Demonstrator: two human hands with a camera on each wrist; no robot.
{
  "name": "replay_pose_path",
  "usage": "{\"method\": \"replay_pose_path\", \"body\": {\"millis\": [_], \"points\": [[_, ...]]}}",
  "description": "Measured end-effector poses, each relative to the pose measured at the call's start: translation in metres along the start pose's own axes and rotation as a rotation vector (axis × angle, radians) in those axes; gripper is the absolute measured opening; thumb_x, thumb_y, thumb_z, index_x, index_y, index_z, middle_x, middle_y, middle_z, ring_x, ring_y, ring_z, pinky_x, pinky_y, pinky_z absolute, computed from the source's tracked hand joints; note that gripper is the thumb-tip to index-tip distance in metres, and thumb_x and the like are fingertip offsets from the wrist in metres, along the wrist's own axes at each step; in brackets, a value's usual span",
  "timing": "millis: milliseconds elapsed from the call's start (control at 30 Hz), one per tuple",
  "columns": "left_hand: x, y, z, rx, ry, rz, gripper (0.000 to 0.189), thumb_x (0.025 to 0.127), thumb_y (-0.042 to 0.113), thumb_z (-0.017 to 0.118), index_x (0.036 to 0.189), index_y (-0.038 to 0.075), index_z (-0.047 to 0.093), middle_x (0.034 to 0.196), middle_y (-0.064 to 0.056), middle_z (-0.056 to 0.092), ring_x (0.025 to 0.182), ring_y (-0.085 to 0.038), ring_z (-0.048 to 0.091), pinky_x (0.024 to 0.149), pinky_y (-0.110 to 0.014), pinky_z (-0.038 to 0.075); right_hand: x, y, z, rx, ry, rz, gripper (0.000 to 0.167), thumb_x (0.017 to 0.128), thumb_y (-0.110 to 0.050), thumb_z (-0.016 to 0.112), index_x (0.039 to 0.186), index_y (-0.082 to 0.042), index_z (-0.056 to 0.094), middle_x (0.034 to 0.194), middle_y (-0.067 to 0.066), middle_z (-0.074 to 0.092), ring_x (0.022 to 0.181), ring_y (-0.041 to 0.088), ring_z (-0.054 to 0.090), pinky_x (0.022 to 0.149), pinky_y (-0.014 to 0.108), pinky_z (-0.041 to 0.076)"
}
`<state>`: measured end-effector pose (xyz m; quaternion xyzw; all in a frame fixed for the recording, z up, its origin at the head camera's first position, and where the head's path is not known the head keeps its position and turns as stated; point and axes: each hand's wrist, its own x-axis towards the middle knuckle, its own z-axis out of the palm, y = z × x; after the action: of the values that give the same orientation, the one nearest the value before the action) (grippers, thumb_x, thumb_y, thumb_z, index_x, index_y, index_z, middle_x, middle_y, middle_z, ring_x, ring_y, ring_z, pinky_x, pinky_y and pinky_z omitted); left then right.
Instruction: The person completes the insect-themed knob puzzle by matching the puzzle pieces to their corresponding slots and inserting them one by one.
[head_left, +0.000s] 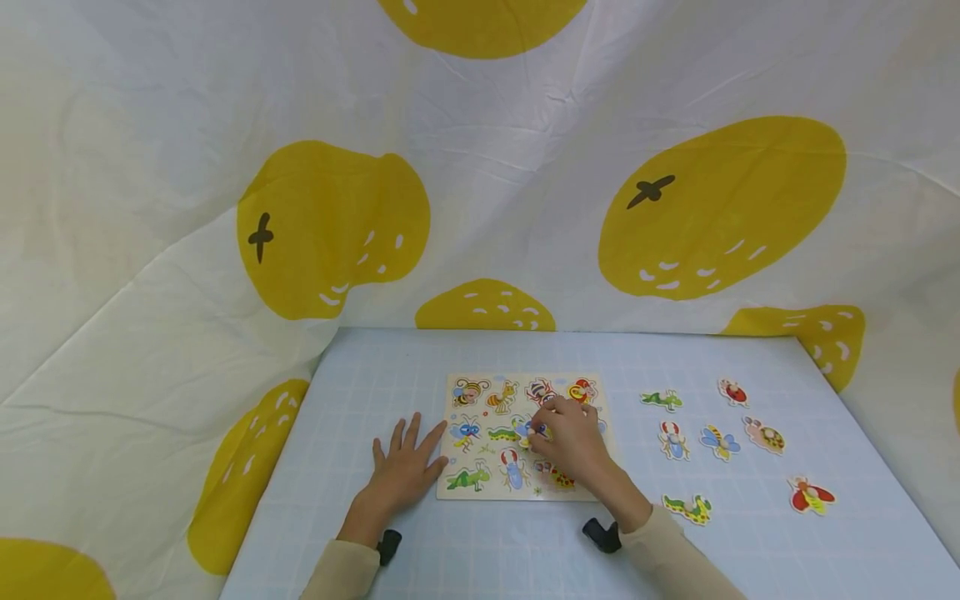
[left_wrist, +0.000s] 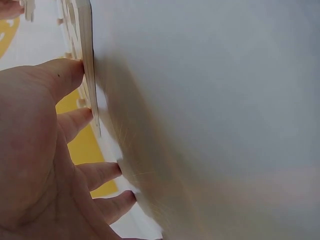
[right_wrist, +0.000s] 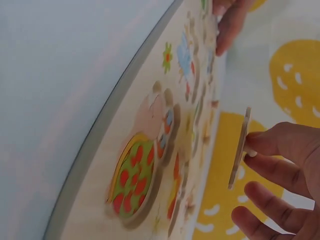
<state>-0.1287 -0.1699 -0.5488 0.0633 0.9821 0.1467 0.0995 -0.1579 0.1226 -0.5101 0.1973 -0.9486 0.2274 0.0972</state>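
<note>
A wooden insect puzzle board [head_left: 480, 487] lies on the light-blue gridded table. My left hand [head_left: 406, 468] rests flat beside its left edge, fingers straight and spread. In the left wrist view the thumb [left_wrist: 60, 75] touches the board's edge [left_wrist: 88, 55]. My right hand [head_left: 567, 439] hovers over the board's right half. There, in the right wrist view, its fingers [right_wrist: 280, 150] pinch a thin flat puzzle piece [right_wrist: 239, 149] held edge-on just above the board [right_wrist: 150, 100]. A spotted piece [right_wrist: 137, 175] sits in its slot below.
Several loose insect pieces lie right of the board: a green one [head_left: 662, 400], a red one [head_left: 732, 392], a caterpillar [head_left: 688, 508], a red bug [head_left: 810, 496]. A white cloth with yellow fruit prints [head_left: 330, 225] hangs behind and beside the table [head_left: 495, 558].
</note>
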Motion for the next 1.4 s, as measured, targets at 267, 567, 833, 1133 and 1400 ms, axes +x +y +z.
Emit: {"method": "replay_pose_path", "body": {"millis": [267,567,833,1133,1400], "points": [[0.0,0.0,0.0,0.013,0.0,0.005,0.063,0.1,0.047,0.056,0.157,0.028,0.035,0.164,-0.019,0.016,0.149,-0.046,0.006,0.107,-0.078,0.004,0.018,-0.018,0.008,0.038,0.009,-0.062,0.008,0.081,-0.021,0.079,0.078,-0.021,0.071,0.1,-0.002,0.062,0.099,0.024,0.059,0.095,0.065,0.033],[0.0,-0.001,0.001,0.021,-0.006,0.007,0.063,0.1,0.048,0.056,0.157,0.028,0.035,0.164,-0.019,0.016,0.149,-0.046,0.006,0.106,-0.078,0.003,0.036,-0.034,0.021,0.031,-0.036,-0.124,0.004,0.084,-0.023,0.076,0.082,-0.022,0.072,0.103,-0.001,0.063,0.098,0.024,0.058,0.093,0.062,0.036],[0.001,-0.002,0.001,0.017,-0.018,0.007,0.064,0.101,0.048,0.055,0.158,0.03,0.033,0.165,-0.019,0.015,0.149,-0.046,0.005,0.107,-0.078,0.003,0.049,-0.046,0.033,0.039,-0.111,-0.116,0.007,0.085,-0.025,0.078,0.082,-0.022,0.073,0.103,0.0,0.063,0.099,0.025,0.057,0.095,0.066,0.035],[0.0,0.0,-0.002,0.021,-0.018,0.01,0.062,0.101,0.048,0.054,0.157,0.029,0.034,0.164,-0.019,0.016,0.149,-0.046,0.007,0.106,-0.078,0.004,0.059,-0.057,0.049,-0.006,-0.222,-0.093,0.006,0.088,-0.028,0.077,0.089,-0.022,0.076,0.103,-0.003,0.061,0.098,0.022,0.055,0.098,0.062,0.035],[0.0,0.0,-0.001,0.027,-0.015,0.011,0.062,0.101,0.048,0.054,0.157,0.029,0.035,0.164,-0.019,0.016,0.148,-0.047,0.008,0.106,-0.078,0.005,0.064,-0.062,0.059,-0.037,-0.292,-0.068,0.007,0.088,-0.028,0.076,0.091,-0.022,0.076,0.105,-0.003,0.061,0.098,0.021,0.054,0.1,0.06,0.034]]}}
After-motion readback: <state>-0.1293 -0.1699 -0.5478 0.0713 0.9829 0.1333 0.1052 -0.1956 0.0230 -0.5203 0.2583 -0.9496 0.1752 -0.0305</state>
